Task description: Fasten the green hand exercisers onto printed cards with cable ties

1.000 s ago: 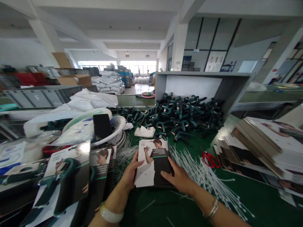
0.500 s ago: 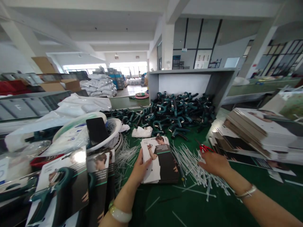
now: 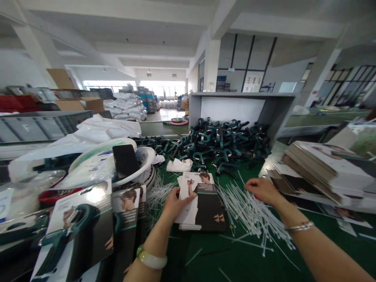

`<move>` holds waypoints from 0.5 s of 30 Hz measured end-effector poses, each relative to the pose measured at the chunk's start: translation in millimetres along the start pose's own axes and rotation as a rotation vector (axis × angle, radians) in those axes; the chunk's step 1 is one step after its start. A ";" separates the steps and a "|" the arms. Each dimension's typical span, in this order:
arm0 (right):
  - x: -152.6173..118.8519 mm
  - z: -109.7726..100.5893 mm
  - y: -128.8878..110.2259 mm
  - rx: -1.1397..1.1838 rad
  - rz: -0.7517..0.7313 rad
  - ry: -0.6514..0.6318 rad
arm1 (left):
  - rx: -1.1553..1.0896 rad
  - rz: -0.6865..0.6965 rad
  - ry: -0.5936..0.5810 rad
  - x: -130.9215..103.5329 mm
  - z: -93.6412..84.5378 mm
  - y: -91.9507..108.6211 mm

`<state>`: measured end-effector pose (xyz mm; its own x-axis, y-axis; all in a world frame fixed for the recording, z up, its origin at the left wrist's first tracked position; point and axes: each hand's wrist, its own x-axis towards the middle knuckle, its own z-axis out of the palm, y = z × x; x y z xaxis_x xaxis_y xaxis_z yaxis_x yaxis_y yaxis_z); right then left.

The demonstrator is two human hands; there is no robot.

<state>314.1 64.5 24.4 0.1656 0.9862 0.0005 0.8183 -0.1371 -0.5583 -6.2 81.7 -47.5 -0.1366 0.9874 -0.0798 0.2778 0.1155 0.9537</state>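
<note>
In front of me lies a small stack of printed packaging cards [image 3: 210, 211]. My left hand [image 3: 175, 205] grips the top card at its left edge, thumb on its face. To the right, loose white cable ties [image 3: 249, 213] lie in a fanned heap. My right hand [image 3: 263, 190] is over the heap's far side, fingertips pinched on what looks like a thin white tie. A bit of red tool handle [image 3: 257, 198] shows beneath that hand, mostly hidden. Beyond the cards, dark green hand grips [image 3: 223, 143] spill from a tipped grey bin [image 3: 286, 113].
Carded hand grips [image 3: 79, 231] stand at the left front. Behind them, a phone [image 3: 125, 161] rests on a white basket [image 3: 148, 158]. Stacked cards [image 3: 329, 164] lie at the right. A crumpled tissue [image 3: 179, 165] sits behind the card stack.
My right hand has moved away from me and its fingertips have closed together; the red handles it was over are now mostly covered. My left hand's grip lifts the top card slightly.
</note>
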 end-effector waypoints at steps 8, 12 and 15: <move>-14.1 24.1 -32.6 0.666 0.040 -0.173 | -0.218 0.014 0.019 -8.9 0.2 21.0; -24.0 40.1 -51.6 0.839 0.041 -0.255 | -0.483 -0.123 -0.220 -27.1 9.4 34.4; -31.8 51.1 -64.1 0.928 0.039 -0.312 | -0.616 -0.161 -0.271 -34.4 12.9 37.2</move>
<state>228.2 46.7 17.8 -0.0786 0.9811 -0.1769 0.0349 -0.1747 -0.9840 21.0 53.5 -13.0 0.1338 0.9645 -0.2276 -0.3273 0.2598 0.9085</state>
